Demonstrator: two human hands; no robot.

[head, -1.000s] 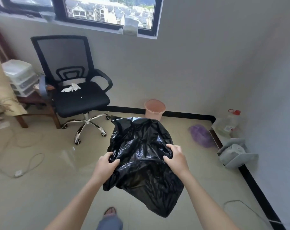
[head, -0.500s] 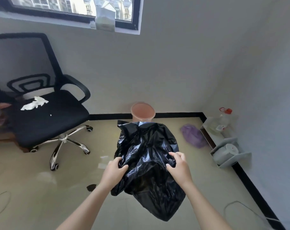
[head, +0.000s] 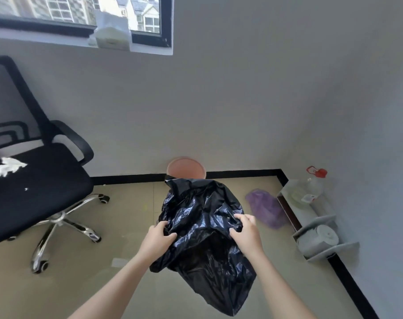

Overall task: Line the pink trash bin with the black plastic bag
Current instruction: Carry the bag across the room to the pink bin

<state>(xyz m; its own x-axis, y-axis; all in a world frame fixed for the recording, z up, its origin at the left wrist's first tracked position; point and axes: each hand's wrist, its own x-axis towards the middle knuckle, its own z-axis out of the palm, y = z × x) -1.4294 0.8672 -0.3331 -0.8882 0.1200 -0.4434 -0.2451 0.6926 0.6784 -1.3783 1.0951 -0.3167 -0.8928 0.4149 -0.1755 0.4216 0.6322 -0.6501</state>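
Observation:
The crumpled black plastic bag (head: 202, 229) hangs in the air in front of me, held by both hands. My left hand (head: 157, 239) grips its left side and my right hand (head: 245, 233) grips its right side, with the bag's mouth gathered between them. The pink trash bin (head: 186, 168) stands on the floor against the far wall, straight ahead. Only the bin's rim and upper inside show, since the bag's top edge hides its lower part.
A black office chair (head: 41, 180) with white tissue on its seat stands at the left. A purple plastic bag (head: 265, 208) lies on the floor right of the bin. A grey shelf (head: 320, 236) and a clear jug (head: 314, 184) line the right wall.
The view has moved closer to the bin and wall, and the chair has slid left in frame. Both hands keep the same grip on the bag.

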